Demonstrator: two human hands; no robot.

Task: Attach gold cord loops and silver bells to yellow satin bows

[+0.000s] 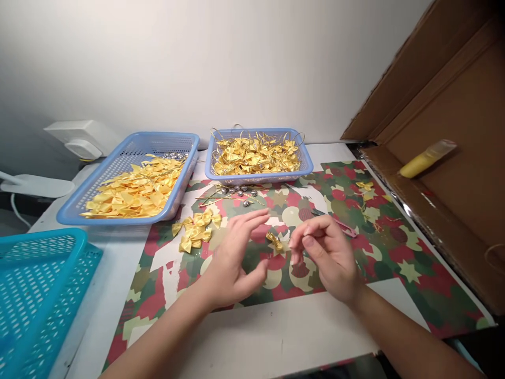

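Observation:
My left hand (236, 263) is open and empty, its fingers stretched to the right and the thumb apart. My right hand (331, 258) is curled with the thumb close against the fingers; whatever it pinches, if anything, is too small to make out. Between the two hands a small gold ribbon bow (275, 242) lies on the patterned sheet. Left of my left hand sits a small group of yellow satin bows (197, 229). Silver bells (246, 203) and gold cords (213, 199) lie beyond my fingers. Behind my right hand is a pink-handled tool (345, 228), partly hidden.
A blue basket (65, 213) of yellow bows stands at the left back. Another blue basket (258, 179) holds bows with gold cord loops. A teal basket (79, 258) is at the near left. Cardboard (445, 105) with a yellow tube (424, 160) walls the right side.

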